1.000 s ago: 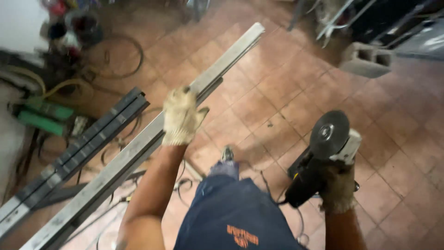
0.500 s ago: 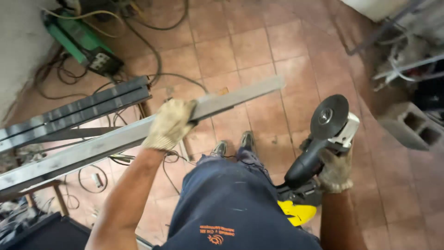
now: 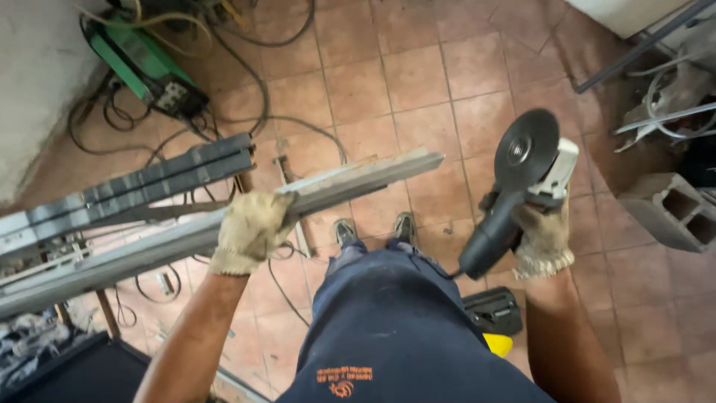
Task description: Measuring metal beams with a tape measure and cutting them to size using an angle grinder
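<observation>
Long grey metal bar sits gripped in the gloved left hand, over dark stacked profiles at left; right hand clutches a black disc-bladed angle grinder. Tangled cables cross the far terracotta tiles.

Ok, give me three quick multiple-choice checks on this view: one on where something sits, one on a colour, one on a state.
1. Where is the green box-shaped machine?
A. Top left, on the tiled floor by the wall
B. On the grey hollow concrete block
C. In the right hand

2. What colour is the disc of the black angle grinder?
A. White
B. Dark grey
C. Yellow

3. What is the gloved left hand doing?
A. Hanging free
B. Gripping the long grey metal channel
C. Resting on the floor

Answers: 1 A, it lies among cables beside the wall. 2 B, the round disc shows dark grey. 3 B, its fingers close round the channel, while the gloved right hand holds the grinder.
</observation>
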